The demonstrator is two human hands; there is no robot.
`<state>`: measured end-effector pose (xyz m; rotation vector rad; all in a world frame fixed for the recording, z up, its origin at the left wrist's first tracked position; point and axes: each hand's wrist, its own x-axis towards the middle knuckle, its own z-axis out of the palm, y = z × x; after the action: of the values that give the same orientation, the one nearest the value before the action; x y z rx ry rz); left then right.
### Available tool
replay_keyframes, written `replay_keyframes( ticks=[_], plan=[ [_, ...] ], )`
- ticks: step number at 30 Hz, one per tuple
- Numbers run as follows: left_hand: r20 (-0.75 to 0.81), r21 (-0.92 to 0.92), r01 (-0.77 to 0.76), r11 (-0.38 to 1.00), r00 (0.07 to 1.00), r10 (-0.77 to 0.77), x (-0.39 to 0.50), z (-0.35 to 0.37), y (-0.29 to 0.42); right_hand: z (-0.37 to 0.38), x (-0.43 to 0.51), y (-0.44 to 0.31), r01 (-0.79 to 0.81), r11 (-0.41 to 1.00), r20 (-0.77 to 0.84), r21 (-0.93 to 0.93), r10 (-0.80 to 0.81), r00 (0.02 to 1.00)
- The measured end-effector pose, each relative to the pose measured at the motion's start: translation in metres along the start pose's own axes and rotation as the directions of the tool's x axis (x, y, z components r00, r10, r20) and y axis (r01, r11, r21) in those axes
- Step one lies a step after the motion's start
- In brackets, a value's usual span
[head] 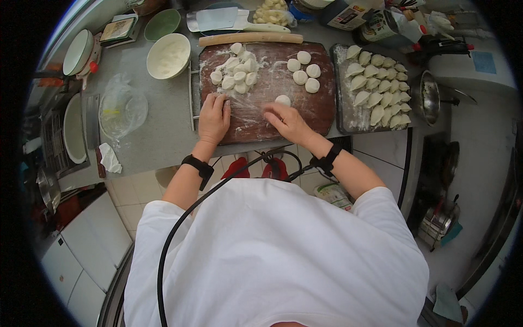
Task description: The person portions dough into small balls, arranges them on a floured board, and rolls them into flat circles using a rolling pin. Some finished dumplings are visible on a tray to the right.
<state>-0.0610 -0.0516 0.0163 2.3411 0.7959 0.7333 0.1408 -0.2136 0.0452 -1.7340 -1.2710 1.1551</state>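
Observation:
A floured wooden board point(261, 126) lies before me. My left hand point(215, 113) rests at its left part, fingers pointing away from me, just below a cluster of small dough pieces point(240, 76); whether anything is under the fingers cannot be told. My right hand point(286, 120) is over the middle of the board, its fingers bent, directly below a round flattened dough piece point(282, 100); I cannot tell whether it touches it. Several flattened dough rounds point(303, 57) lie at the board's upper right. Along the far edge of the board lies a wooden rolling pin point(251, 39).
Right of the board stands a dark tray point(345, 118) with rows of folded dumplings point(372, 83). A bowl of flour point(168, 56), a green bowl point(162, 25), a cleaver point(218, 20) and a clear plastic bag point(122, 108) are around. A metal bowl point(429, 97) stands far right.

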Motion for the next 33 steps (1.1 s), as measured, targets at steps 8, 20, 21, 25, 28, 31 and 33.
replay_keyframes(
  ticks=[8, 20, 21, 25, 28, 31, 33],
  plan=[
    [0.0, -0.002, 0.001, 1.0, 1.0, -0.001, 0.001, -0.001, 0.001, -0.018, -0.015, 0.015, -0.195, 0.977, -0.435, 0.082, 0.211, 0.875],
    [-0.003, -0.017, -0.002, 1.0, 1.0, 0.002, 0.001, -0.002, 0.001, -0.022, 0.088, -0.042, 0.165, 0.729, -0.075, -0.665, -0.284, 0.956],
    [-0.001, -0.021, -0.005, 1.0, 1.0, 0.005, 0.001, -0.002, 0.001, -0.019, 0.092, -0.043, 0.144, 0.706, -0.067, -0.693, -0.262, 0.963],
    [-0.001, -0.024, -0.004, 1.0, 1.0, 0.004, 0.001, -0.001, 0.0, -0.015, 0.094, -0.037, 0.122, 0.719, -0.083, -0.684, -0.242, 0.967],
    [-0.024, -0.028, -0.024, 0.999, 0.999, 0.023, 0.001, -0.001, 0.0, -0.02, 0.083, -0.023, 0.026, 0.829, -0.147, -0.558, -0.129, 0.981],
    [-0.012, -0.026, -0.009, 1.0, 1.0, 0.008, 0.001, -0.001, 0.0, -0.029, 0.067, -0.009, -0.103, 0.94, -0.193, -0.326, 0.041, 0.98],
    [-0.017, -0.034, -0.005, 0.999, 1.0, 0.004, 0.001, -0.001, 0.0, -0.034, 0.052, -0.003, -0.225, 0.97, -0.249, -0.096, 0.196, 0.949]
  ],
)
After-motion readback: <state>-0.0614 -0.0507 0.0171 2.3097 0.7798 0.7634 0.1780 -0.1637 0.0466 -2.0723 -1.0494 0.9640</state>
